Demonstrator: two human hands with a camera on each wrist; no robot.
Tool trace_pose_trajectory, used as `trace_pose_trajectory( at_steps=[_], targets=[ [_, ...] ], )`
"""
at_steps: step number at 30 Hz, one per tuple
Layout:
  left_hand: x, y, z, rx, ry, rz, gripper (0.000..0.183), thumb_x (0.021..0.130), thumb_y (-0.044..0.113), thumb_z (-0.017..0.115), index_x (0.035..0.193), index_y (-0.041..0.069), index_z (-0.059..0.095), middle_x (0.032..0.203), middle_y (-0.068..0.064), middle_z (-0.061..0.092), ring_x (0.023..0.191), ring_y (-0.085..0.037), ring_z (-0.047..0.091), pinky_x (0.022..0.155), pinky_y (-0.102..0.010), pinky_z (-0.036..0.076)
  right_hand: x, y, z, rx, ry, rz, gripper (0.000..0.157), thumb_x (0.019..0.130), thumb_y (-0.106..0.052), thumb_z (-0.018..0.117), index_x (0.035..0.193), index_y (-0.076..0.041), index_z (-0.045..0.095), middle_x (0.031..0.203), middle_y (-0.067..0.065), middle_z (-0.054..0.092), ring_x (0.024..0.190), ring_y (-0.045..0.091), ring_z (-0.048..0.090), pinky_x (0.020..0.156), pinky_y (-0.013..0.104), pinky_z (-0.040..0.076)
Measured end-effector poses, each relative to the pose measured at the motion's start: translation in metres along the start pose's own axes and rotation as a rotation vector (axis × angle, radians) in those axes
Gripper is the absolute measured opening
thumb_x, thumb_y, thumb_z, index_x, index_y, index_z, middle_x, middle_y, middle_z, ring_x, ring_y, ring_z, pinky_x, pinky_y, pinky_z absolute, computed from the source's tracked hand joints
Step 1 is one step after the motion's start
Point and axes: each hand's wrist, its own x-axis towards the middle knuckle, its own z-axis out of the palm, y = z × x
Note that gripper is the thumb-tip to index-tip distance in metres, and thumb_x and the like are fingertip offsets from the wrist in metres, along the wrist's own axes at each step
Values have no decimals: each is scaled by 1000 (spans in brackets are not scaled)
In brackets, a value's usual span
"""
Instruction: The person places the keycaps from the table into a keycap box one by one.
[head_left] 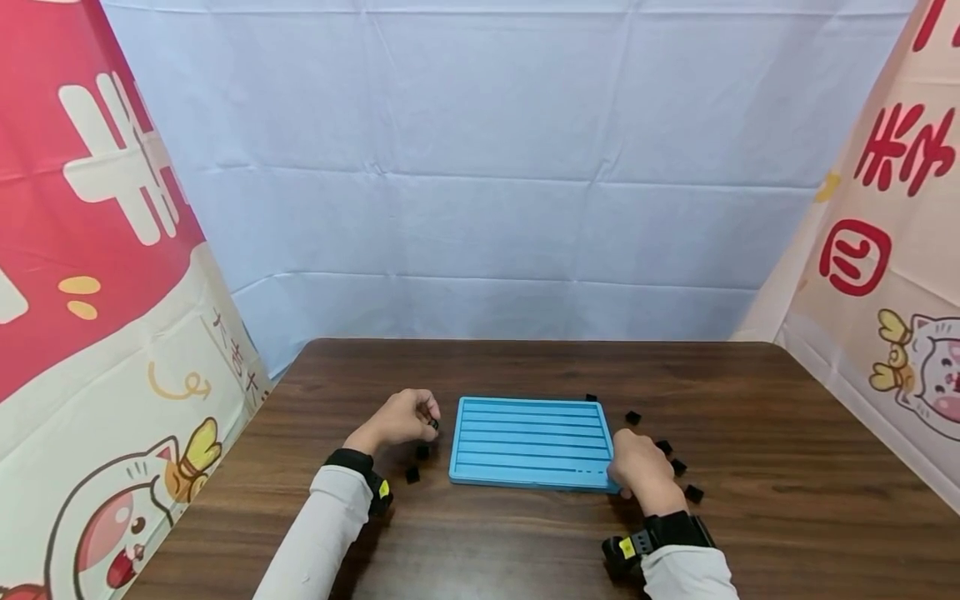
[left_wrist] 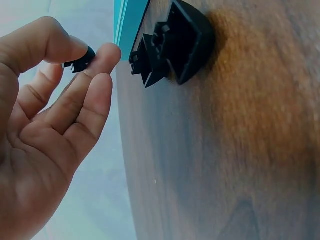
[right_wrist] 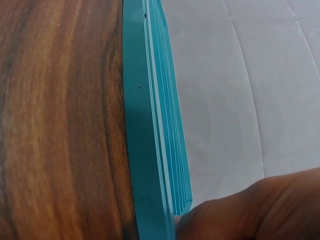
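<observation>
My left hand (head_left: 405, 415) pinches a small black keycap (left_wrist: 84, 61) between thumb and fingertips, left of a blue tray (head_left: 456, 442). In the left wrist view this keycap's hollow underside partly shows past the thumb. Two more keycaps lie below the hand: one keycap (head_left: 422, 452) nearer it and another keycap (head_left: 412, 475) closer to me, both with open undersides showing in the left wrist view. The tray is flat, with long parallel ridges. My right hand (head_left: 641, 462) grips its right edge near the front corner; those fingertips are mostly hidden.
To the right of the tray, several black keycaps are scattered, among them a far keycap (head_left: 633, 417) and a near keycap (head_left: 693, 494). One keycap (head_left: 591, 397) peeks out behind the tray's back edge. Everything rests on a brown wooden table (head_left: 510, 550) with a pale cloth (head_left: 487, 167) behind.
</observation>
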Motion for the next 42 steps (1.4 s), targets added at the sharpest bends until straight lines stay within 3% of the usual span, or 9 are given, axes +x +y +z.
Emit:
trace_pose_trajectory(
  at_steps=[8,17,22,30,33,42],
  targets=[
    [2,0,2,-25,-4,-37,17,80,-4,67,95,-1,61,88,-8,58,79,-20,56,66,-32,51,1,1,0,-3,-5,2,13,80,9,59,93,7,60,72,13,53,53,23,48,41,26,35],
    [1,1,6,-36,-36,24,22,90,-4,55,109,-1,65,104,-14,61,85,-19,59,70,-33,51,0,2,-1,3,-6,3,11,81,8,58,91,6,60,69,12,53,53,23,49,41,26,35],
    [1,2,9,-91,-44,0,24,91,-6,51,111,-3,63,97,-16,62,79,-22,61,67,-35,52,-1,2,-1,7,-11,-3,12,81,8,58,93,6,59,70,12,52,52,22,49,41,25,35],
    [-3,4,14,-80,-49,26,25,86,0,64,111,-2,64,81,-8,59,67,-20,54,59,-32,47,-1,1,0,-1,-14,-3,13,80,9,59,93,6,59,73,12,52,54,23,47,42,26,33],
    [-6,8,14,-105,-50,29,27,87,-1,63,113,-3,61,90,-8,57,74,-21,58,64,-36,51,-1,0,1,-2,-15,2,14,80,9,59,94,6,59,75,13,53,54,23,48,42,27,34],
    [-6,10,15,-182,-37,17,24,84,-6,62,106,-5,55,91,-11,58,77,-21,61,66,-40,53,-1,0,-2,0,-14,1,16,80,9,59,96,7,59,76,14,53,55,23,48,42,26,36]
  ],
)
